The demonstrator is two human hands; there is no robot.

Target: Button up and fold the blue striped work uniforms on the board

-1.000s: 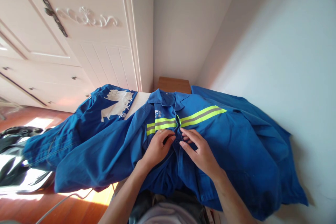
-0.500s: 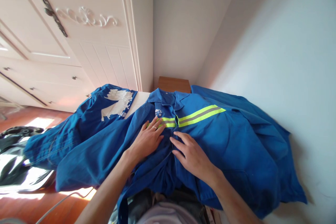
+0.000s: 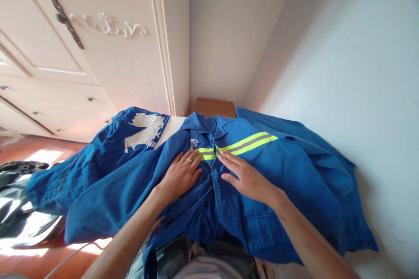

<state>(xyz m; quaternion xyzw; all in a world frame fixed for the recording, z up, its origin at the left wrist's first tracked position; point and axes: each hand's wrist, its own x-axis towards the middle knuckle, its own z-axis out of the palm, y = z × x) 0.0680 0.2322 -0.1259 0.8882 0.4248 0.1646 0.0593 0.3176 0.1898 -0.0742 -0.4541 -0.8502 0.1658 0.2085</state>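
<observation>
A blue work jacket lies spread out with its collar away from me. A yellow and grey reflective stripe crosses its chest, with a small white logo above the stripe on the left. My left hand rests flat on the left front panel, over the stripe's left end, with a ring on one finger. On the right front panel lies my right hand, fingers stretched out and their tips at the stripe beside the front opening. Neither hand grips the cloth.
Another blue garment with a white print lies at the left. A white cabinet stands behind it, and a wall is on the right. Behind the collar is a brown wooden box. A cable crosses the floor.
My right hand has moved forward and slightly right, up to the stripe, and lies flatter. My left hand has shifted a little left and toward me. The view has shifted slightly.
</observation>
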